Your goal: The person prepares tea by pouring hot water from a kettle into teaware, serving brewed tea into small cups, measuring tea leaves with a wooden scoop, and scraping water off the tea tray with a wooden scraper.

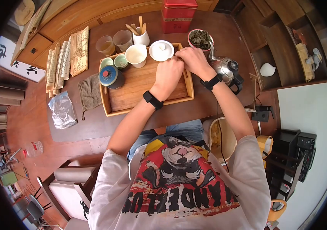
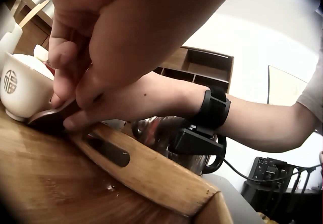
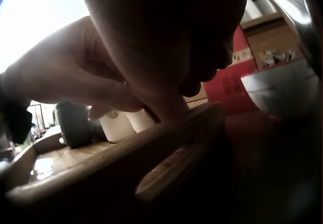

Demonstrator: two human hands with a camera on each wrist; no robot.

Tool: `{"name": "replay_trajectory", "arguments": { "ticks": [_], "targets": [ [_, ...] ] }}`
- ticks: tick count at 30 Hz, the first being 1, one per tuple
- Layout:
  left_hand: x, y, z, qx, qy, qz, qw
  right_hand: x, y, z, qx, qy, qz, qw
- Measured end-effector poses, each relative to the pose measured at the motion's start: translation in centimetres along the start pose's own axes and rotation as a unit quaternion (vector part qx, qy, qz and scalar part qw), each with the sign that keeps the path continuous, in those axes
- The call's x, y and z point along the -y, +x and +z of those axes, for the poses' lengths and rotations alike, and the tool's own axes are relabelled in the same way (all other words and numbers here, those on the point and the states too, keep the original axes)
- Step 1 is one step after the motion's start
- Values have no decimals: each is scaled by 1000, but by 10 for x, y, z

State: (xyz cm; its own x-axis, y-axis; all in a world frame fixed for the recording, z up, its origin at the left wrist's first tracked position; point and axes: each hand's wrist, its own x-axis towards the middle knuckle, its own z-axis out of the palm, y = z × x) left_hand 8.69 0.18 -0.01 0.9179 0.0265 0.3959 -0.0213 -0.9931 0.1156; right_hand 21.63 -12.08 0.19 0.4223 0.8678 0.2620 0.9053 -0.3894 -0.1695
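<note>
Both hands meet at the far right corner of the wooden tray (image 1: 133, 109), beside the white lidded bowl (image 1: 161, 50). The left hand (image 1: 170, 76) pinches a dark thin piece (image 2: 46, 121) with a pale edge, seen low beside the white cup (image 2: 22, 90) in the left wrist view. Bent fingers of the right hand (image 1: 196, 60) touch the same piece at its other side; their grip is partly hidden. In the right wrist view, the right hand (image 3: 166, 42) is above the tray rim (image 3: 116, 158), facing the left hand (image 3: 65, 67).
A bowl of dark leaves (image 1: 200, 40) and a steel kettle (image 1: 225, 69) stand right of the tray. Behind are a red tin (image 1: 179, 17) and a white tool holder (image 1: 142, 38). On the tray's left are a white pitcher (image 1: 136, 56), green cups and a blue jar (image 1: 110, 78).
</note>
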Motion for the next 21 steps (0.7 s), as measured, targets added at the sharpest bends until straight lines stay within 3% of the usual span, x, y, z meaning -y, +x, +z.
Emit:
{"name": "replay_trajectory", "arguments": {
  "ticks": [2,8,15,21],
  "targets": [
    [-3,1,2,49,-31,-15,998,-2,-2,3,-7,3,-1,1000],
    [-2,-18,-2,53,-60,29,996,8,-20,1,-3,39,21,999],
    [-29,-77,-38,113,-112,78,984,53,-82,-18,79,92,87,989],
    [-38,-101,-51,93,-153,93,979,79,-108,-34,97,117,120,981]
  ]
}}
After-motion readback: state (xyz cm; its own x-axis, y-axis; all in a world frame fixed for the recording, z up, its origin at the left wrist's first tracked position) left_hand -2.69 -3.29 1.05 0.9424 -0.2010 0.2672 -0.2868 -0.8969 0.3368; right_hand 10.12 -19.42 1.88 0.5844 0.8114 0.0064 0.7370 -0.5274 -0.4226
